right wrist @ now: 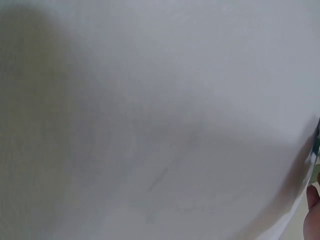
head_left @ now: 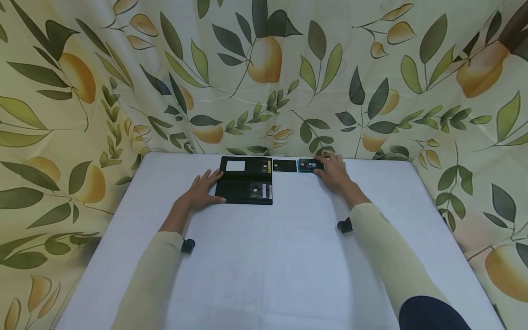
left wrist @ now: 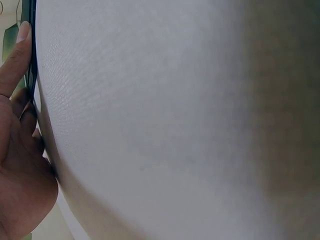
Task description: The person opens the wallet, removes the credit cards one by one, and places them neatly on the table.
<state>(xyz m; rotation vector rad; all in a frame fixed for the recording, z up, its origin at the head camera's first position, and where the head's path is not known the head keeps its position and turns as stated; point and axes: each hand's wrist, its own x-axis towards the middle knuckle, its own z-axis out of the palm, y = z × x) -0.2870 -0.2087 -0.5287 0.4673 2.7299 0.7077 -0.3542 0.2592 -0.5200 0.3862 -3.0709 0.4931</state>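
Observation:
A black wallet lies unfolded near the table's far edge, with cards in its right-hand slots and a white panel at its upper left. My left hand rests at the wallet's left side, fingers spread, thumb on its lower left corner. In the left wrist view that hand touches the wallet's dark edge. My right hand pinches the right end of a dark blue card marked "Vip", flat on the table. A black card lies between it and the wallet. The right wrist view shows only fingertips.
A white cloth covers the table. Behind it hangs a curtain printed with leaves and fruit. Both forearms reach across the cloth in pale sleeves, with a small black device at the left wrist and another at the right.

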